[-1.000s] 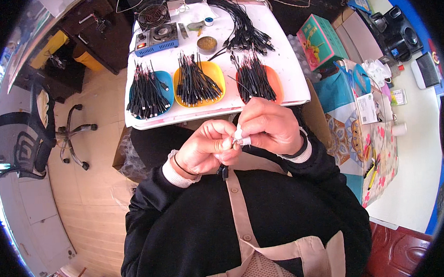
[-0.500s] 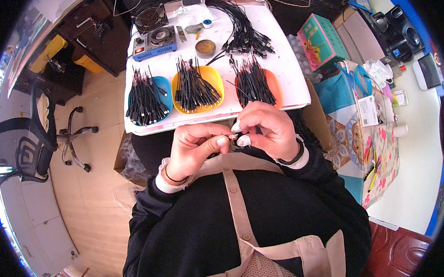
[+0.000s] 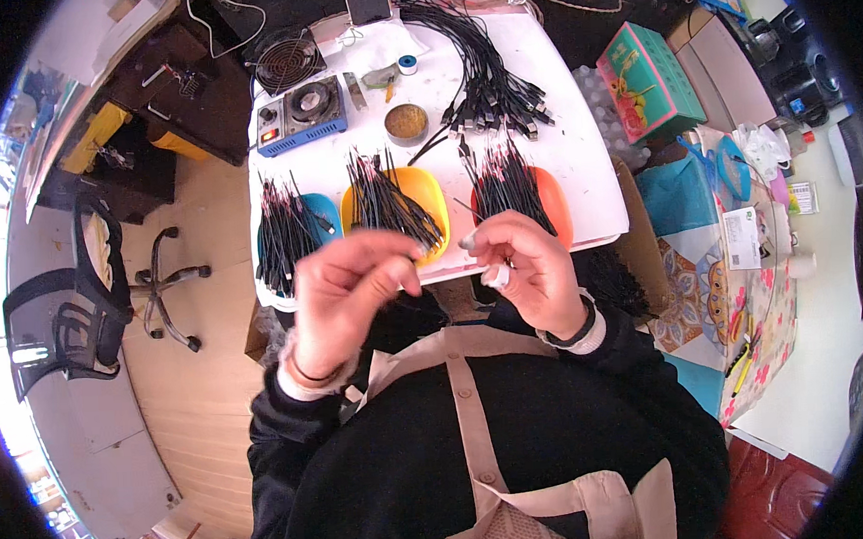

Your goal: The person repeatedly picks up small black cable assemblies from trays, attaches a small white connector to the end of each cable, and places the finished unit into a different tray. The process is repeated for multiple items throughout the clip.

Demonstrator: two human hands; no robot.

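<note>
My left hand (image 3: 353, 290) is raised just off the table's front edge, before the yellow tray (image 3: 438, 197). Its thumb and forefinger are pinched together and blurred; whatever lies between them is too small to make out. To its right hangs my right hand (image 3: 540, 276), thumb and forefinger apart, with white coverings on those fingertips and nothing visible between them. Bundles of short black cables lie in three trays: cables (image 3: 291, 239) in the blue one, cables (image 3: 386, 209) in the yellow one, and cables (image 3: 507, 189) in the red-orange tray (image 3: 556, 216), nearest my right hand.
On the white table (image 3: 581, 157) stand a blue heating device (image 3: 302, 131) with a fan, a round tin (image 3: 407, 123) and a small spool (image 3: 407, 64). Longer black cables (image 3: 486, 74) lie behind. A green box (image 3: 656, 81) is at right, an office chair (image 3: 75, 275) at left.
My hands have separated: the left has moved left and toward me, and the right thumb and forefinger have spread. The view has shifted slightly.
</note>
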